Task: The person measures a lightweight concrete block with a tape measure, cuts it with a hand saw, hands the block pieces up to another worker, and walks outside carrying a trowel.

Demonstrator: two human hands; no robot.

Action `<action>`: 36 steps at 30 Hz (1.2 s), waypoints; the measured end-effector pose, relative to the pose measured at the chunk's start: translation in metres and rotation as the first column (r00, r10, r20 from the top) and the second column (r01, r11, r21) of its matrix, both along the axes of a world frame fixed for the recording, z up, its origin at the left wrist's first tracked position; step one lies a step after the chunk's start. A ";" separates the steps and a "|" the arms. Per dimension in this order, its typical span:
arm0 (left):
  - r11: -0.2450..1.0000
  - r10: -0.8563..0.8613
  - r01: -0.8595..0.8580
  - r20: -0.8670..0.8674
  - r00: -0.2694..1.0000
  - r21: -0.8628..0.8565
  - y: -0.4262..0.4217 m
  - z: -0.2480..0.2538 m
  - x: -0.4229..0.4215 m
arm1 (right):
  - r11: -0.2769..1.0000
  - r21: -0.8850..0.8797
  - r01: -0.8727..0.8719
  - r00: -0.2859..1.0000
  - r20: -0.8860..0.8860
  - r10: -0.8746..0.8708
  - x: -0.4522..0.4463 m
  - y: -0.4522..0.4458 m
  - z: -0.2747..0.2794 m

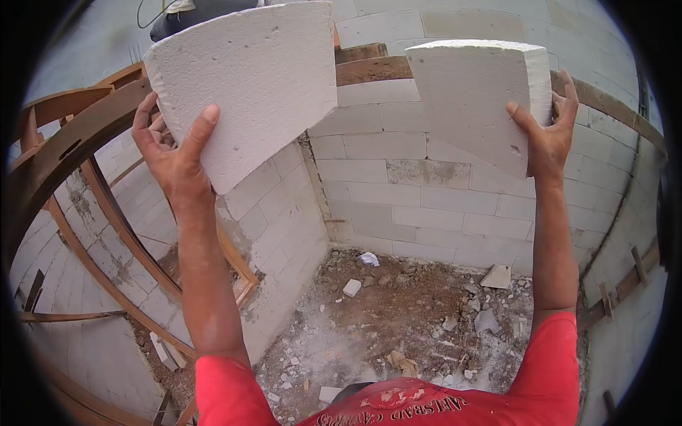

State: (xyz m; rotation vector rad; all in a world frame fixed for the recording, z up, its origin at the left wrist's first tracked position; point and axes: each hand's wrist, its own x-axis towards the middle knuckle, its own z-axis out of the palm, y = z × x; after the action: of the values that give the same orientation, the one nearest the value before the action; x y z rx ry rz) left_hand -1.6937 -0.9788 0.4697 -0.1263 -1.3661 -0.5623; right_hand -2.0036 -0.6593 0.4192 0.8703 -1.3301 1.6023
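Both of my arms are raised in front of me, each with a piece of white aerated block. My left hand (174,153) grips the larger piece (249,85) by its lower left edge, thumb on the near face and fingers behind. That piece has a slanted lower edge. On the right, my right hand (550,135) is closed on the smaller piece (472,103) at its right side, with the thumb on the near face. Its bottom edge also slants. The two pieces are apart, with a wooden beam (373,69) showing between them.
A white block wall (426,174) stands ahead, joined by another wall (273,213) at left. Curved wooden frames (92,142) fill the left side. Rubble covers the ground (383,305) below. Part of a person in dark clothing (199,14) shows at the top left.
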 end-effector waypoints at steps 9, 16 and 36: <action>0.981 -0.190 0.181 -0.152 0.970 -0.069 -0.070 0.073 -0.284 | 0.933 -0.188 0.307 0.898 -0.269 -0.349 -0.142 -0.100 0.145; 0.991 -0.061 0.087 -0.238 0.969 0.101 -0.106 0.116 -0.431 | 0.848 -0.131 0.514 0.851 -0.050 -0.523 -0.159 -0.155 0.209; 0.867 0.491 -0.496 0.096 0.866 0.038 -0.189 0.102 -0.592 | 0.570 -0.331 0.752 0.542 -0.181 -0.821 -0.322 -0.339 0.139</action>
State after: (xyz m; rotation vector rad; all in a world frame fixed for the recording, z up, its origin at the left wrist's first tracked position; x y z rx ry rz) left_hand -2.2861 -1.1674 0.5717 0.2993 -1.3927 -0.1750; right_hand -2.3252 -0.9983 0.5578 0.2581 -1.0445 0.7937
